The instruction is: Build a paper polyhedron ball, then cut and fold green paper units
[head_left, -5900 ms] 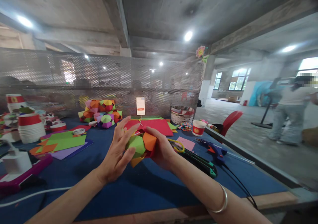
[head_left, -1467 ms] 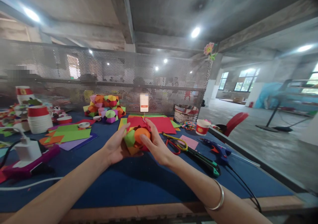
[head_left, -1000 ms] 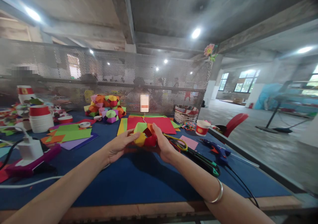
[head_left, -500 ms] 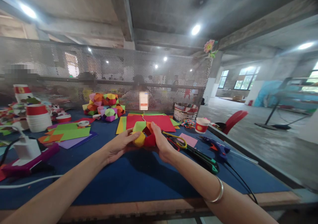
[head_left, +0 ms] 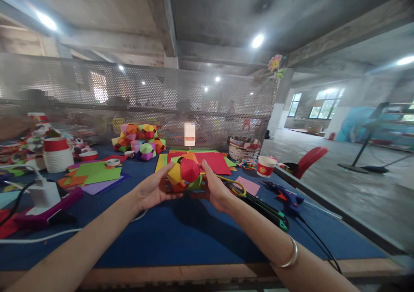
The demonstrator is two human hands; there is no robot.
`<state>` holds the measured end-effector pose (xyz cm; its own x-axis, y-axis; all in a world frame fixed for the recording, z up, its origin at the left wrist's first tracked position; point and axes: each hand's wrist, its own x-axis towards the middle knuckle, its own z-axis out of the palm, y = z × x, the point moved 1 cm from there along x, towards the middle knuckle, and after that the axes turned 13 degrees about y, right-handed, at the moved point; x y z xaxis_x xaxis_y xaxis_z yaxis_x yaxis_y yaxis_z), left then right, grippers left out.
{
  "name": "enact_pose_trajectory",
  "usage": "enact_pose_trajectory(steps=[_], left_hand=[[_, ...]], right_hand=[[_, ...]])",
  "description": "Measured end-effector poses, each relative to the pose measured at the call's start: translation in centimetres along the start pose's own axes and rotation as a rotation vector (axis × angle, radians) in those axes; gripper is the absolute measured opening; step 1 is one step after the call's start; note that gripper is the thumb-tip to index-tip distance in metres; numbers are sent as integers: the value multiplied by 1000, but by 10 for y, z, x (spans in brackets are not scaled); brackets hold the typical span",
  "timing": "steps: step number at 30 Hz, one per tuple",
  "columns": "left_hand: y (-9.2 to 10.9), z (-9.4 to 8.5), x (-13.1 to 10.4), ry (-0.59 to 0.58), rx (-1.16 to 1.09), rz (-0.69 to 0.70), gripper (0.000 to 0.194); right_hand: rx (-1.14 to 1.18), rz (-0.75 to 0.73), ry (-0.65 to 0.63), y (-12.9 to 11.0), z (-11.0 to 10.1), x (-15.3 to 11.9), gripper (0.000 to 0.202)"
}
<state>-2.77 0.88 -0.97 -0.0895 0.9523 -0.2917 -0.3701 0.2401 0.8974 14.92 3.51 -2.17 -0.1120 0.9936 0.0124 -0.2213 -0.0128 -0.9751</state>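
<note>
Between both hands, just above the blue tabletop [head_left: 200, 236], is a folded paper ball [head_left: 188, 170] with red, yellow, orange and green faces. My left hand [head_left: 153, 191] cups its left side, thumb on the yellow part and fingers beneath. From the right, my right hand [head_left: 216, 189] grips it with the thumb near the red face; the other fingers are partly hidden behind and under the ball. Behind it lie red paper sheets [head_left: 217, 163] on yellow and green ones. Similar finished paper balls [head_left: 139, 140] are piled at the back left.
Right of my hands lie yellow-handled scissors [head_left: 238, 189], a black-and-green cutter [head_left: 268, 212], a pink sheet [head_left: 247, 186] and a blue glue gun [head_left: 289, 198]. A paper cup [head_left: 265, 167] and basket [head_left: 244, 148] stand behind. A purple power strip [head_left: 48, 208], stacked cups [head_left: 57, 156] and coloured paper [head_left: 100, 173] occupy the left.
The paper ball has been turned in my hands, so a red face now points up towards me. Both hands still hold it. At the far left, a blurred arm-like shape has come into view.
</note>
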Motion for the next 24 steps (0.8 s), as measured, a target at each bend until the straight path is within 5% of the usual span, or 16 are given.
enact_pose_trajectory(steps=[13, 18, 24], left_hand=[[-3, -17, 2, -234, 146, 77, 49], [11, -21, 0, -96, 56, 188, 48], [58, -50, 26, 308, 42, 502, 50]], right_hand=[[-4, 91, -66, -3, 4, -6, 63], [-45, -10, 114, 1, -6, 6, 66], [-122, -32, 79, 6, -7, 7, 64]])
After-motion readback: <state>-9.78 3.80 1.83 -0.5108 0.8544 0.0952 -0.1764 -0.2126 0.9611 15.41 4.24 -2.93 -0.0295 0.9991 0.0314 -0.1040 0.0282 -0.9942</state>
